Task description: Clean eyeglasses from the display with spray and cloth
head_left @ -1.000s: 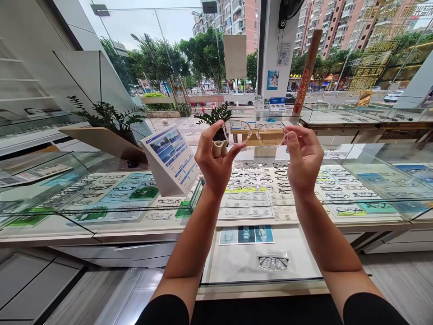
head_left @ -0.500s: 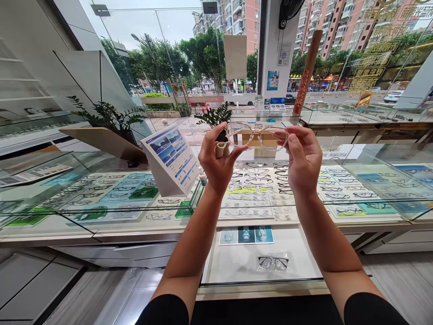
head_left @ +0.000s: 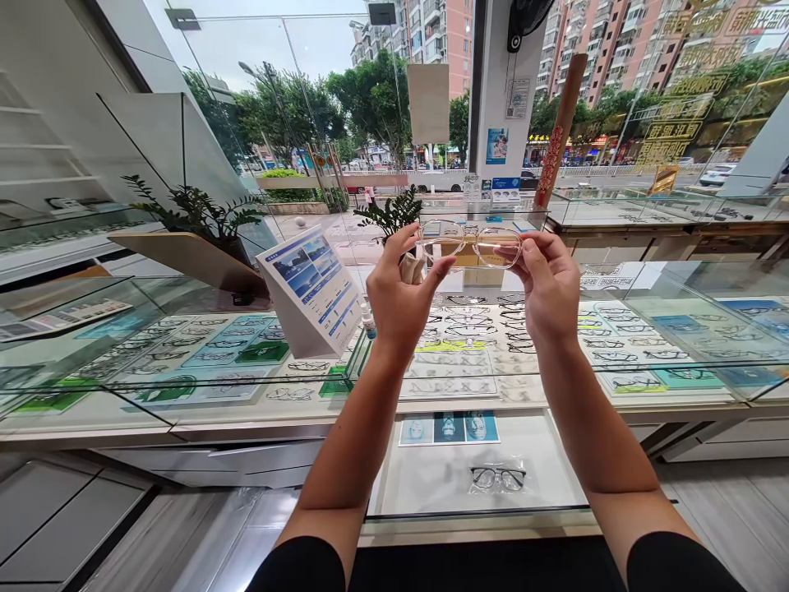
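Observation:
A pair of clear-framed glasses (head_left: 471,238) is held up above the glass counter, between both hands. My left hand (head_left: 403,296) is closed on its left side, fingertips at the frame's edge and the thumb stretched out below the left lens. At the right side, my right hand (head_left: 551,284) pinches the frame between thumb and fingers. Below, in the open drawer (head_left: 431,485), black-framed glasses (head_left: 498,478) lie on a clear plastic bag, near a strip of printed pictures (head_left: 449,427).
Many glasses lie in rows inside the glass display counter (head_left: 246,382). A standing calendar (head_left: 314,292) and a small bottle (head_left: 368,319) are left of my left hand. Potted plants (head_left: 389,212) stand behind, before the window.
The clear glasses have tilted slightly, their right side now a little lower. My left hand has turned a little and shifted slightly right; my right hand has shifted slightly left.

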A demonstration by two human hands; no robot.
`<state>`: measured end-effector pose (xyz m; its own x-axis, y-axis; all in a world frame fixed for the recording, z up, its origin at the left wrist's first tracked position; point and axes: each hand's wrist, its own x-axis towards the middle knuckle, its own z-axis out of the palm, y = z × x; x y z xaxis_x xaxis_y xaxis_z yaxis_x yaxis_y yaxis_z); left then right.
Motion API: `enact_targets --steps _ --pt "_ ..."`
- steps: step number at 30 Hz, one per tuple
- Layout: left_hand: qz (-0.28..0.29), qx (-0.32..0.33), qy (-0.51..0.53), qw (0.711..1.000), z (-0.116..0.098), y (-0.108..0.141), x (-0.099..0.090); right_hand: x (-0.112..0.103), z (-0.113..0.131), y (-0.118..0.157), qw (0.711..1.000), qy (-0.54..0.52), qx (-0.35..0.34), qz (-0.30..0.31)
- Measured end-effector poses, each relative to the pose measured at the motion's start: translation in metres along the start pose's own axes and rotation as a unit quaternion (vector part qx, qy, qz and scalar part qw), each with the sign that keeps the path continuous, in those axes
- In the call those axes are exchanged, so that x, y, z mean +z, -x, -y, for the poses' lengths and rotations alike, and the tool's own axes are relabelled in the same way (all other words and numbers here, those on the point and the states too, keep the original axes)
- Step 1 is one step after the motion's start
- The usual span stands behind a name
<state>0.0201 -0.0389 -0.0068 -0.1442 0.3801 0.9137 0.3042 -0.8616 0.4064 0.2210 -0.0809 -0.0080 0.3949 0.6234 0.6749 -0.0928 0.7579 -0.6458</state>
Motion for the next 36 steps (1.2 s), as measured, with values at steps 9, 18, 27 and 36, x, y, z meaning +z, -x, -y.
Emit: enact_targets --steps 9,18,27,36 --pt "0.041 -0.083 -0.003 0.996 -0.001 -0.002 -0.005 -0.002 -0.007 -0.006 0.999 0.006 0.035 -0.003" --pt "0.111 -0.183 0.018 0.977 0.002 -0.005 -0.005 -0.003 -0.006 -0.005 1.000 0.018 0.010 -0.002" --pt "0.039 -0.095 -0.058 0.993 -0.008 0.001 -0.002 -0.008 -0.014 -0.011 0.999 0.029 0.044 0.004" --pt "0.013 -0.028 -0.004 1.000 0.000 0.001 0.003 -0.008 -0.012 -0.011 0.998 0.036 0.061 0.002"
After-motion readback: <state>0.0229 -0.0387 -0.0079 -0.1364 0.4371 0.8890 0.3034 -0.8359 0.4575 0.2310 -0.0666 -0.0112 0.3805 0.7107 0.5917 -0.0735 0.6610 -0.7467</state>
